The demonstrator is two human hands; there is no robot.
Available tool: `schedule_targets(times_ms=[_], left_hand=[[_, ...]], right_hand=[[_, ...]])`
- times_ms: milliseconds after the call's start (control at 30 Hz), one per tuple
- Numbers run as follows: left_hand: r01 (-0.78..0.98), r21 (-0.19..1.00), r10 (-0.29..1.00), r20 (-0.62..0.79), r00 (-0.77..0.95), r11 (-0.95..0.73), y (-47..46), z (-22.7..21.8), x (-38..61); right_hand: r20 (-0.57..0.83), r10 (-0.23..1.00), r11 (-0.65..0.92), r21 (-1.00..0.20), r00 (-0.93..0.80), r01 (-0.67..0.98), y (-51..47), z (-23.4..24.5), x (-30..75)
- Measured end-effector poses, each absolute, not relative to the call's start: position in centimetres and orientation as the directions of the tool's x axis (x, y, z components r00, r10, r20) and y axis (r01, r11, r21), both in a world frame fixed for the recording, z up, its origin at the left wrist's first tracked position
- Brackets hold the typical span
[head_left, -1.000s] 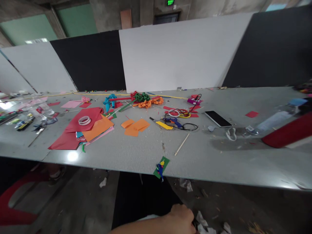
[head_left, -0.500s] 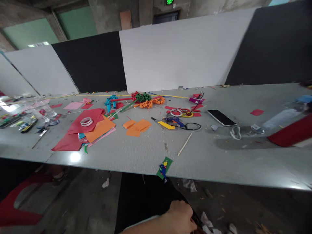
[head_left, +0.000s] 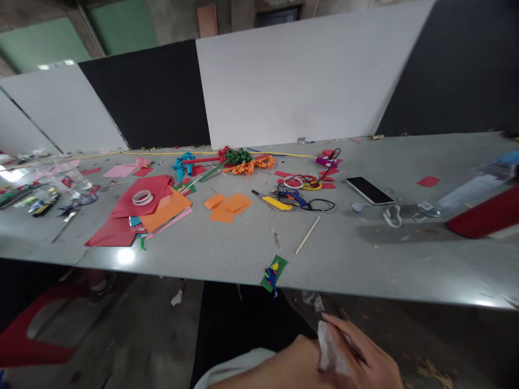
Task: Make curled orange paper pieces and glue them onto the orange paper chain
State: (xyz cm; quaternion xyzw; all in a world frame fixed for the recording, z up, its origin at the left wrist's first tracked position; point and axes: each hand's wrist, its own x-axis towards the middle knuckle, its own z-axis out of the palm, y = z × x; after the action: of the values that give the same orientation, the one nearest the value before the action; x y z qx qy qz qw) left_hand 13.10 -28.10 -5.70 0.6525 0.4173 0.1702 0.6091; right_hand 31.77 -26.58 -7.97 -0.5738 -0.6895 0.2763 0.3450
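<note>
Low in the view, over my lap and below the table edge, my two hands meet at a crumpled white tissue (head_left: pixel 330 346). My right hand (head_left: pixel 371 354) has its fingers pressed together around the tissue. Coming in from the lower left, my left hand (head_left: pixel 300 356) is bent at the knuckles, its fingers curled in at the tissue and partly hidden behind it. Nearest to the hands, at the table's front edge, lies a green paper piece (head_left: pixel 279 265) with a small blue and yellow clay figure (head_left: pixel 272 275) on it.
On the grey table (head_left: pixel 227 254) lie a white stick (head_left: pixel 307 235), a yellow-handled cutter (head_left: pixel 276 203), a blue glue gun (head_left: pixel 295 199), a phone (head_left: pixel 370 190), orange papers (head_left: pixel 231 207), red sheets (head_left: pixel 111 229), tape rolls (head_left: pixel 142 198) and paper flowers (head_left: pixel 239 156). A red cylinder (head_left: pixel 482 216) lies right.
My right hand has come into view from below with the white tissue, meeting my left hand. The view has tilted slightly downward. Things on the table have stayed in place.
</note>
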Motion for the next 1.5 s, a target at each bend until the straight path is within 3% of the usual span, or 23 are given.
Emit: schedule_targets(times_ms=[67, 200, 333, 533, 700, 800, 1000, 1100, 1200, 1333, 1433, 1500], left_hand=[[0.190, 0.965, 0.867, -0.248, 0.432, 0.181, -28.6, -5.1, 12.3], [-0.062, 0.935, 0.919, -0.329, 0.217, 0.349, -28.3, -3.4, 9.6], [-0.190, 0.944, 0.963, -0.269, 0.030, 0.270, -27.5, -0.7, 6.9], [-0.291, 0.937, 0.981, -0.193, 0.029, 0.193, -27.7, 1.2, 5.3], [-0.372, 0.901, 0.974, -0.196, 0.112, 0.223, -27.8, 1.0, 3.9], [-0.437, 0.880, 0.978, -0.123, 0.169, 0.186, -28.1, 0.6, 3.1], [-0.403, 0.914, 0.996, -0.021, 0.082, 0.052, -29.0, 1.4, 2.7], [-0.395, 0.915, 0.995, -0.061, 0.074, 0.085, -29.0, 1.9, 3.3], [-0.271, 0.947, 0.985, -0.164, 0.045, 0.171, -29.0, 2.2, 3.7], [-0.098, 0.976, 0.978, -0.202, -0.044, 0.197, -29.2, 2.9, 3.3], [0.050, 0.986, 0.984, -0.153, -0.097, 0.158, -29.3, 3.9, 2.6], [0.087, 0.992, 0.991, -0.077, -0.109, 0.086, -29.4, 5.1, 2.3]], right_hand=[[0.213, 0.974, 0.221, -0.807, -0.079, 0.547, -25.6, -6.1, 30.3], [0.173, 0.985, 0.171, -0.935, -0.024, 0.310, -24.4, -2.9, 27.5], [-0.049, 0.930, -0.019, -0.996, -0.363, 0.087, -24.6, -1.1, 24.1], [-0.166, 0.938, -0.214, -0.968, -0.306, -0.130, -24.8, -0.3, 21.5], [-0.238, 0.868, -0.376, -0.888, -0.436, -0.265, -24.5, 0.2, 21.8], [-0.211, 0.846, -0.405, -0.852, -0.490, -0.332, -24.4, 0.3, 22.0], [-0.085, 0.798, -0.311, -0.906, -0.597, -0.287, -24.4, 0.6, 22.6], [-0.084, 0.879, -0.151, -0.983, -0.469, -0.106, -24.7, 1.4, 22.4], [-0.068, 0.951, -0.072, -0.997, -0.301, 0.000, -24.7, 2.4, 22.0], [-0.103, 0.918, -0.152, -0.983, -0.384, -0.099, -24.4, 2.7, 22.0], [-0.169, 0.845, -0.254, -0.962, -0.507, -0.103, -24.2, 2.1, 22.4], [-0.140, 0.836, -0.229, -0.968, -0.531, -0.105, -24.3, 2.4, 22.7]])
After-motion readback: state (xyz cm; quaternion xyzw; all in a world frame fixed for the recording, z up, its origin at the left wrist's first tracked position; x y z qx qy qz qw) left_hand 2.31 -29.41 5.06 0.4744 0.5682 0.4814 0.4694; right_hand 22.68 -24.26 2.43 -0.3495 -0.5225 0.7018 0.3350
